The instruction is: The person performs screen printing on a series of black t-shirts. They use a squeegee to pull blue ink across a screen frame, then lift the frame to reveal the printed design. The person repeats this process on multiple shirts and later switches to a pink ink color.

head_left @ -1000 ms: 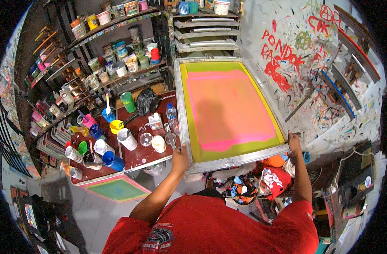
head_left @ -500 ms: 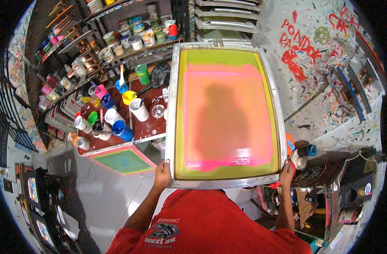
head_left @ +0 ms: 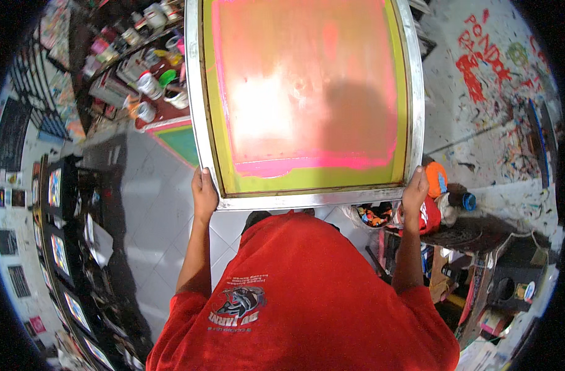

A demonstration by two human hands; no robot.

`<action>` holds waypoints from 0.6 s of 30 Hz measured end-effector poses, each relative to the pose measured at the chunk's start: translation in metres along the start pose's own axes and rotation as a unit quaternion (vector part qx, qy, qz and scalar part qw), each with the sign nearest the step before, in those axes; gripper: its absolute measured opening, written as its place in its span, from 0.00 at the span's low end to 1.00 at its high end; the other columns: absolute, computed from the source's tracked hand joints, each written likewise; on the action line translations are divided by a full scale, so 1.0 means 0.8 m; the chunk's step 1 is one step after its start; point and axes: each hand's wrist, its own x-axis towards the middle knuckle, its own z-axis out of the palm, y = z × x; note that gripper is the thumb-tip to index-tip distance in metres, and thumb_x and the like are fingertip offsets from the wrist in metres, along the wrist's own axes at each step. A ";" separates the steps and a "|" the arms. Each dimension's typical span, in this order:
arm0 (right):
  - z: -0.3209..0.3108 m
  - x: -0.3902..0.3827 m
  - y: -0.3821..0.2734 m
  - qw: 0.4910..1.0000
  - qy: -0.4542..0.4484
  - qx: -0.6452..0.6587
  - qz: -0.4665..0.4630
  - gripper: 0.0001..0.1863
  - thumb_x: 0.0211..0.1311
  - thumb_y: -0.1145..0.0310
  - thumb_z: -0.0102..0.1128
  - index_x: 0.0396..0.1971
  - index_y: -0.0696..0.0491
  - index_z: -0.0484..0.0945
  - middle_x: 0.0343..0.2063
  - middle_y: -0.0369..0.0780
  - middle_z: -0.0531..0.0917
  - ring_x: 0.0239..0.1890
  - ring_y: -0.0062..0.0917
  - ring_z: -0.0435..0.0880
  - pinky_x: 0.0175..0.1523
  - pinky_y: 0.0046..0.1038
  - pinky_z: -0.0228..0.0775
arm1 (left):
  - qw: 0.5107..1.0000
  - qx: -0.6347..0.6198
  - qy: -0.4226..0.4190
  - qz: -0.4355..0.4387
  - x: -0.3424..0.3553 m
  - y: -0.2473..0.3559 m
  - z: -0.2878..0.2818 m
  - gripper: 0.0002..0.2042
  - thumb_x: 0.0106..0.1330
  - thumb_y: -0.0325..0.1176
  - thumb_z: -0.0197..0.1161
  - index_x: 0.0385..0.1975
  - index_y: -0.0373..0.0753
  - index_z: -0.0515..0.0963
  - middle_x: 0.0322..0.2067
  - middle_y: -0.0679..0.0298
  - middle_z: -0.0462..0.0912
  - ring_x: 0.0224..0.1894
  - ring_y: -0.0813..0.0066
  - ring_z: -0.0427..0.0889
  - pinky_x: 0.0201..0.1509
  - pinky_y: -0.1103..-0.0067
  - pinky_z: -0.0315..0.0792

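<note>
I hold a large screen printing frame (head_left: 307, 200) up in front of me, its metal sides shiny. The mesh is yellow-green at the edges, with a wide coat of wet pink-orange emulsion or ink over the middle. A bright glare and a dark shadow fall on the coated part. My left hand (head_left: 205, 190) grips the lower left corner, thumb on the near face. My right hand (head_left: 414, 187) holds the lower right corner the same way. The frame's far end is cut off by the upper edge of the view.
At left, a dark red table (head_left: 165, 111) carries several paint pots, and another screen (head_left: 178, 143) with green mesh leans below it. Bottles fill a shelf (head_left: 134, 46) behind. At right stand an orange container (head_left: 435, 179) and a cluttered dark bench (head_left: 474, 232). Framed pictures (head_left: 59, 247) line the far left.
The screen frame, held in both hands, has come up and away from my body and tilted, so glare now shows on it. My view has shifted, hiding much of the paint table.
</note>
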 end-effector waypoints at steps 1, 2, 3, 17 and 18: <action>0.012 0.003 -0.014 1.000 0.001 0.016 -0.023 0.20 0.72 0.62 0.39 0.24 0.62 0.65 0.18 0.41 0.65 0.24 0.27 0.62 0.32 0.32 0.59 | 1.000 -0.018 0.024 0.007 -0.008 -0.004 -0.016 0.17 0.73 0.37 0.41 0.43 0.28 0.72 0.33 0.61 0.77 0.35 0.76 0.70 0.42 0.77 0.67; 0.021 0.001 -0.027 0.999 -0.022 0.005 -0.027 0.20 0.72 0.62 0.39 0.24 0.62 0.65 0.18 0.41 0.65 0.24 0.27 0.62 0.32 0.32 0.59 | 0.998 -0.036 0.050 0.014 -0.018 -0.009 -0.034 0.17 0.73 0.37 0.41 0.42 0.28 0.72 0.33 0.61 0.77 0.35 0.77 0.70 0.42 0.77 0.67; 0.023 -0.004 -0.038 0.999 -0.040 -0.006 -0.032 0.20 0.71 0.62 0.39 0.24 0.62 0.65 0.18 0.42 0.65 0.24 0.27 0.63 0.32 0.32 0.59 | 0.997 -0.039 0.060 0.020 -0.026 -0.012 -0.052 0.17 0.73 0.37 0.41 0.42 0.28 0.72 0.32 0.62 0.77 0.34 0.77 0.70 0.41 0.78 0.67; 0.322 -0.203 -0.264 0.941 -0.208 0.216 -0.159 0.19 0.70 0.63 0.40 0.32 0.66 0.71 0.25 0.48 0.76 0.28 0.34 0.70 0.38 0.34 0.64 | 0.924 0.001 0.383 0.021 -0.270 -0.114 -0.406 0.15 0.72 0.34 0.43 0.46 0.30 0.72 0.34 0.62 0.78 0.36 0.78 0.72 0.42 0.80 0.67; 0.342 -0.222 -0.288 0.930 -0.245 0.222 -0.161 0.19 0.70 0.63 0.40 0.32 0.66 0.71 0.25 0.48 0.75 0.28 0.33 0.70 0.38 0.33 0.63 | 0.916 0.006 0.401 -0.021 -0.295 -0.123 -0.425 0.15 0.72 0.34 0.43 0.45 0.30 0.72 0.34 0.62 0.78 0.35 0.78 0.72 0.41 0.80 0.68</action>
